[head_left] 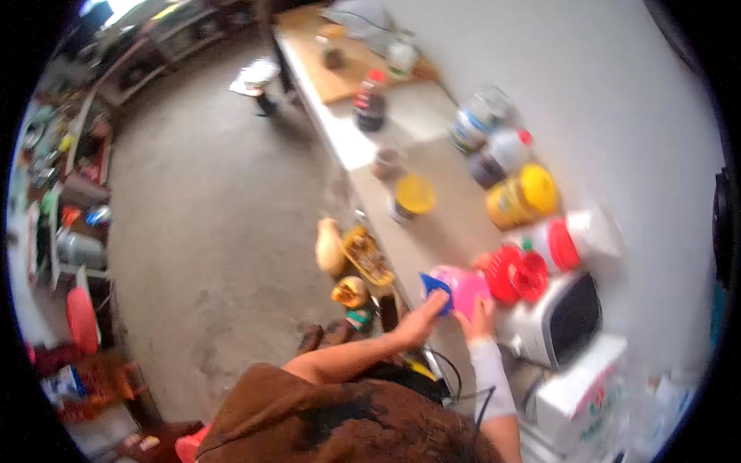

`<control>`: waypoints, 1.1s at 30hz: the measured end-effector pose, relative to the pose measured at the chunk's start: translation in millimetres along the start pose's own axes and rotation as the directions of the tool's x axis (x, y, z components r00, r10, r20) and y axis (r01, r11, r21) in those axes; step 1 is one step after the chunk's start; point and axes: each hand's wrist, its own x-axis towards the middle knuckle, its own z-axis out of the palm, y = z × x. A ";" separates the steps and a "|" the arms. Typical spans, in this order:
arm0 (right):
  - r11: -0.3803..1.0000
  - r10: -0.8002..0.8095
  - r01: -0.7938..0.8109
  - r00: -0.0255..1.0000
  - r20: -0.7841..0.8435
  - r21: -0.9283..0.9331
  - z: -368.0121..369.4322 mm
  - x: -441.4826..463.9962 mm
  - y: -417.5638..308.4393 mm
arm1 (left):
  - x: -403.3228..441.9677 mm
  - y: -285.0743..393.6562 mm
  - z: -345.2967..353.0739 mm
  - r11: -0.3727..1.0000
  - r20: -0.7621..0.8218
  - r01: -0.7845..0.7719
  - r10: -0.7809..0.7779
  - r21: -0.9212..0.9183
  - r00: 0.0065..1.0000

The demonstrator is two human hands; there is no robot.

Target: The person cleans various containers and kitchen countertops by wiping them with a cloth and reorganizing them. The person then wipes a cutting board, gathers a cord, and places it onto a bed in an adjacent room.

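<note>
My left hand [423, 318] reaches across with its fingers closed on a small blue piece [436, 293], possibly a cloth or a scoop; blur hides its kind. Just to the right, my right hand [480, 315] is wrapped round the near side of a pink bowl-like container [465, 287]. The blue piece overlaps the left edge of this pink container, and I cannot tell whether they touch. Behind the pink container are bright red lids [515, 275], close to its right side.
Along the wall stand a yellow-lidded jar [523, 197], clear bottles [480, 119] and a white appliance with a dark front [567, 320]. A yellow-topped tub [415, 196] and a dark sauce bottle [371, 100] are further along the counter. Squashes [330, 247] lie on the floor.
</note>
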 end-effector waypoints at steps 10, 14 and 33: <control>0.983 0.115 -0.100 0.989 0.089 -0.153 -2.3 17.5 -18.8 | 57.6 -38.5 7.5 0.789 0.037 0.584 -0.589 -0.190 0.807; 0.992 0.103 -0.097 0.992 0.080 -0.078 -4.7 8.0 5.1 | 42.3 -12.2 26.0 0.924 -0.011 0.329 -0.337 -0.194 0.941; 0.950 0.310 -0.311 0.932 0.186 -0.022 -23.2 45.2 -21.1 | 43.4 3.0 -0.3 0.997 -0.162 0.073 -0.072 -0.001 0.984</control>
